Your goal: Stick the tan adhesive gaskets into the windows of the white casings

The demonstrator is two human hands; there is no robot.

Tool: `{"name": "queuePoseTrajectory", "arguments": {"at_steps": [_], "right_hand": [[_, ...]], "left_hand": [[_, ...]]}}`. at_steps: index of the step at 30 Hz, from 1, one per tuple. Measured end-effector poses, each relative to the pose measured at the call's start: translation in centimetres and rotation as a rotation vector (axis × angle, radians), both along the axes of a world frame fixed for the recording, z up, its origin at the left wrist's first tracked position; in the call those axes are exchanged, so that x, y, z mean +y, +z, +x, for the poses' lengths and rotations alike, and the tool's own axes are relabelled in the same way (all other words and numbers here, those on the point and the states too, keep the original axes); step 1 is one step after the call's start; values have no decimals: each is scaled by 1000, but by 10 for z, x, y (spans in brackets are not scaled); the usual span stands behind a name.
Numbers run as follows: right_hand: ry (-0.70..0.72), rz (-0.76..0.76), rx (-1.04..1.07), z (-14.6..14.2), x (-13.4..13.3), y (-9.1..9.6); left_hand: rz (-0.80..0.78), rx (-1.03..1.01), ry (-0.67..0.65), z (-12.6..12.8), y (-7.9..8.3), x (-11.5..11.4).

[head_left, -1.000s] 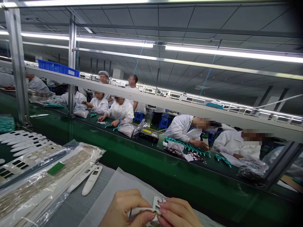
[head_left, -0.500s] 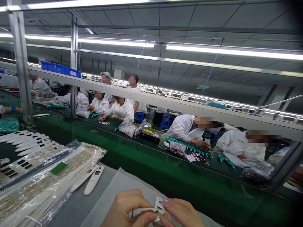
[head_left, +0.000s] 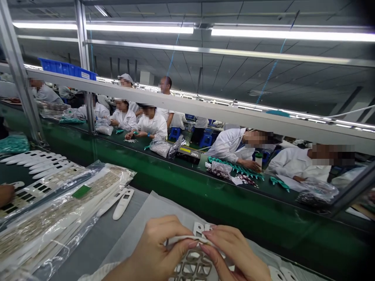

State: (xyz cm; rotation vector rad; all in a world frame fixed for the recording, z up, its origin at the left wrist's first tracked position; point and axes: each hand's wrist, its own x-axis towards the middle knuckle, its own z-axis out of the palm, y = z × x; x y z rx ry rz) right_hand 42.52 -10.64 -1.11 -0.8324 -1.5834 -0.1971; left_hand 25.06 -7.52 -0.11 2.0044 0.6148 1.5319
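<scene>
My left hand point(head_left: 159, 249) and my right hand point(head_left: 231, 246) pinch a thin white plastic strip point(head_left: 187, 239) between their fingertips. Behind it stands a white plastic piece with rectangular cut-outs point(head_left: 202, 230), partly hidden by my fingers. Under my hands hangs a grey perforated sheet of frame-shaped pieces point(head_left: 190, 269), its link to the strip hidden. Both hands rest above a white translucent sheet point(head_left: 146, 210). To the left lie two white oblong plastic casings with small windows point(head_left: 123, 203), beside a clear bag of long white strips point(head_left: 58, 210).
A row of white slotted plastic parts point(head_left: 43, 168) lies at left, with a co-worker's hand point(head_left: 6, 194) next to them. A green conveyor belt point(head_left: 205, 195) runs beyond my bench. Across it, people in white coats work under a metal shelf rail point(head_left: 205, 105).
The view has tilted and risen, so the far line sits higher. My hands moved up in the picture, and the perforated sheet now shows below them. A co-worker's hand has shifted to the lower left.
</scene>
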Motion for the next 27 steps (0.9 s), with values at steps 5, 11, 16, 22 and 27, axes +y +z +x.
{"name": "queuePoseTrajectory", "arguments": {"at_steps": [5, 11, 16, 22, 27], "right_hand": [[29, -35, -152, 9, 0, 6], [21, -20, -219, 12, 2, 6], [-75, -8, -79, 1, -3, 4], [-138, 39, -30, -9, -9, 3], [-97, -86, -78, -2, -7, 2]], "left_hand": [[43, 5, 4, 1, 1, 0], [48, 2, -2, 1, 2, -1], [24, 20, 11, -1, 5, -4], [39, 39, 53, -1, 3, -3], [95, 38, 55, -2, 0, -4]]}}
